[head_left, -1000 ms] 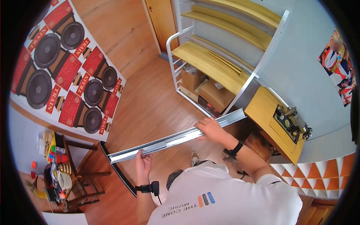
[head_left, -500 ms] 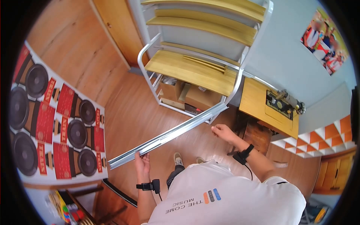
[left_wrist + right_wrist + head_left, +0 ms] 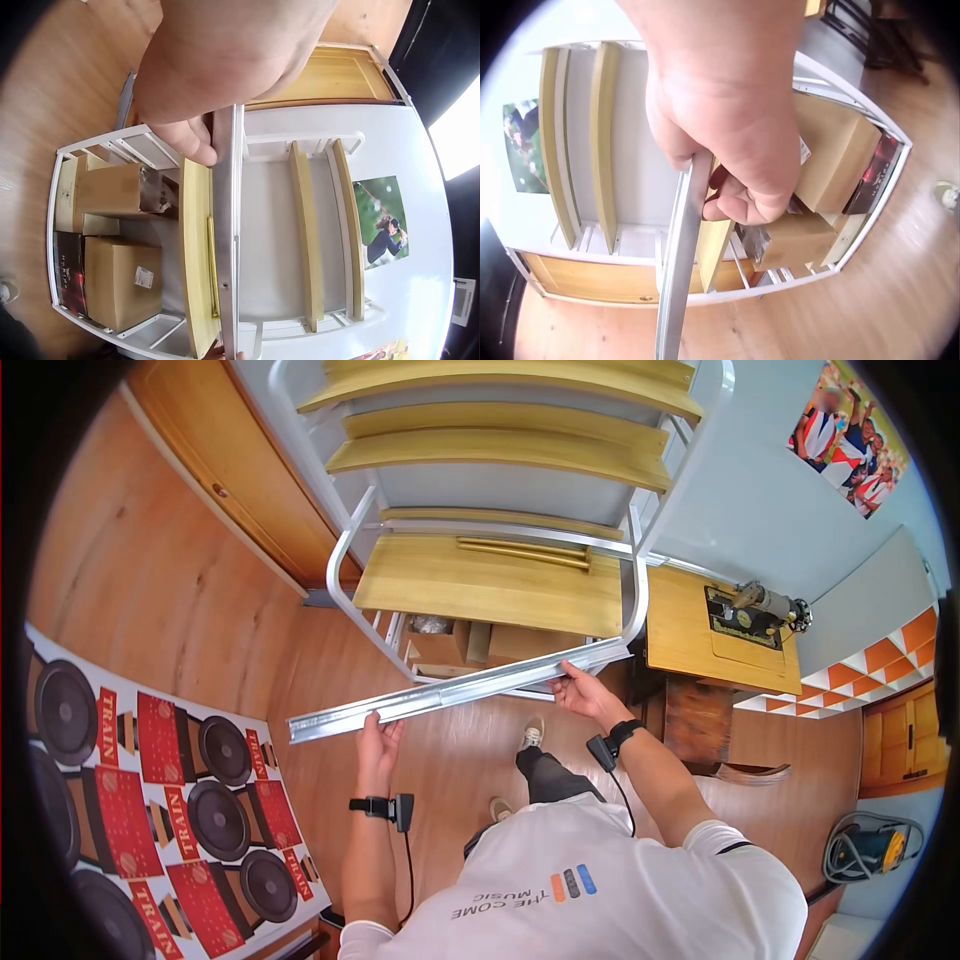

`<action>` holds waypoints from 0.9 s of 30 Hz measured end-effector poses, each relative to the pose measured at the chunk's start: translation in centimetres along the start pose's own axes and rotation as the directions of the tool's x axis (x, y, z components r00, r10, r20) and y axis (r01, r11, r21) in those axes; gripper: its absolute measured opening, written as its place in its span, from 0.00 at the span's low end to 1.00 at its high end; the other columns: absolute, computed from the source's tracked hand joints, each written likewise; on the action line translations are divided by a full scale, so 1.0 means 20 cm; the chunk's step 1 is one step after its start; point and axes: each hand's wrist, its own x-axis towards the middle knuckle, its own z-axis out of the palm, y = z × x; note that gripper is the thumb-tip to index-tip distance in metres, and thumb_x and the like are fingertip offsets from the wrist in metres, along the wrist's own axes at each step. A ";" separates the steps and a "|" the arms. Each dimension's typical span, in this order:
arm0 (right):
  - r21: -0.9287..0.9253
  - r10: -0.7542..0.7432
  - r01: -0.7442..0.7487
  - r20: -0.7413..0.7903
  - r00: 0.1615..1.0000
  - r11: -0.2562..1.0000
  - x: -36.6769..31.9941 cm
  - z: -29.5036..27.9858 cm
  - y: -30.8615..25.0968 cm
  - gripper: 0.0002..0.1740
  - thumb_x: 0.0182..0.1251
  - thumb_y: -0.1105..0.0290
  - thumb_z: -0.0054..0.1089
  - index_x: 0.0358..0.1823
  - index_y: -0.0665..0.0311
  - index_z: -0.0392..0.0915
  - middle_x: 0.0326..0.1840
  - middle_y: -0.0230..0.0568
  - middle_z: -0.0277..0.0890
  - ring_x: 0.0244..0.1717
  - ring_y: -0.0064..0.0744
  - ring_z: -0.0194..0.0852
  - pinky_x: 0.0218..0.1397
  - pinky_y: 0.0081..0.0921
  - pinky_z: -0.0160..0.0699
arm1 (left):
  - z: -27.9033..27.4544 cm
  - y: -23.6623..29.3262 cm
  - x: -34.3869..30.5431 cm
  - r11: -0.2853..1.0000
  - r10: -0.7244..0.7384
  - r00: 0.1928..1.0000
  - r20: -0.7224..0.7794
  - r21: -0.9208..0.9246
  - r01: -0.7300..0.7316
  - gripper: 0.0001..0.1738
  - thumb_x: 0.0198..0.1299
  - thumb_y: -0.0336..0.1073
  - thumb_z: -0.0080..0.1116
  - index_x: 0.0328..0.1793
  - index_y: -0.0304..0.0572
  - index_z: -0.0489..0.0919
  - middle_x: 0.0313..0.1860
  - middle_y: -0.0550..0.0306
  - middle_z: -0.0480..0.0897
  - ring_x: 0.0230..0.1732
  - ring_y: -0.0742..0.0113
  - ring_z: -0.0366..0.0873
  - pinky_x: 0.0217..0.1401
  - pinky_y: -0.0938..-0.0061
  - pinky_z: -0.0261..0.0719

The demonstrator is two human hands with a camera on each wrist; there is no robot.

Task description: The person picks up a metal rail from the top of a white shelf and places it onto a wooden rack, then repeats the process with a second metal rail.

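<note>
A long silver metal rail [image 3: 470,688] with a channel profile spans the space in front of the person, its right end a little higher in the head view. Toward its left end, the left hand [image 3: 378,748] grips the near edge, thumb over the top and fingers beneath. The right hand [image 3: 582,692] pinches the rail close to its other end. In the left wrist view the rail [image 3: 226,232] runs down from the fingers of the left hand [image 3: 232,60]. From the right wrist, the thumb and curled fingers of the right hand [image 3: 724,112] sit on either side of the rail [image 3: 676,262].
A white-framed shelf unit [image 3: 490,580] with wooden boards stands just ahead, cardboard boxes [image 3: 124,281] in its base and gold rods [image 3: 525,553] on one board. To its right is a sewing machine table [image 3: 680,610]. A speaker-print panel [image 3: 175,760] is at left.
The right hand let go of the rail, drew back, and has hold of it again near the right end. The view has turned so the shelf unit now faces the person.
</note>
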 end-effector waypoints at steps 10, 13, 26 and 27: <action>0.274 -0.101 0.132 -0.123 0.987 0.953 0.60 0.01 -0.31 0.11 0.71 0.64 0.63 0.44 0.60 0.72 0.37 0.31 0.71 0.33 0.24 0.70 0.36 0.18 0.78 | 0.51 0.00 1.08 0.987 -0.061 0.995 -0.077 0.147 0.072 0.11 0.68 0.37 0.50 0.51 0.41 0.74 0.45 0.53 0.80 0.45 0.62 0.78 0.49 0.68 0.80; 0.322 -0.106 0.168 -0.201 0.974 0.932 0.71 -0.06 -0.41 0.11 0.69 0.66 0.64 0.44 0.61 0.72 0.35 0.33 0.71 0.33 0.25 0.70 0.37 0.18 0.78 | 0.64 -0.04 1.27 0.966 -0.133 0.983 -0.128 0.205 0.157 0.11 0.69 0.37 0.50 0.52 0.40 0.73 0.46 0.51 0.78 0.46 0.60 0.78 0.50 0.67 0.81; -0.148 -0.151 0.084 -0.538 0.829 0.985 0.92 -0.14 -0.89 0.13 0.75 0.62 0.51 0.43 0.67 0.73 0.37 0.41 0.77 0.39 0.32 0.79 0.42 0.26 0.83 | 1.21 -0.26 2.19 0.629 -0.558 0.830 0.000 0.652 0.423 0.32 0.74 0.60 0.37 0.53 0.31 0.71 0.42 0.42 0.82 0.37 0.54 0.83 0.36 0.68 0.85; -0.250 -0.186 0.056 -0.535 0.824 0.967 0.89 -0.13 -0.87 0.10 0.75 0.65 0.51 0.43 0.67 0.73 0.36 0.41 0.77 0.37 0.31 0.79 0.41 0.27 0.83 | 1.22 -0.24 2.21 0.499 -0.555 0.832 0.010 0.804 0.323 0.35 0.73 0.63 0.36 0.50 0.31 0.73 0.36 0.44 0.84 0.30 0.54 0.84 0.30 0.68 0.85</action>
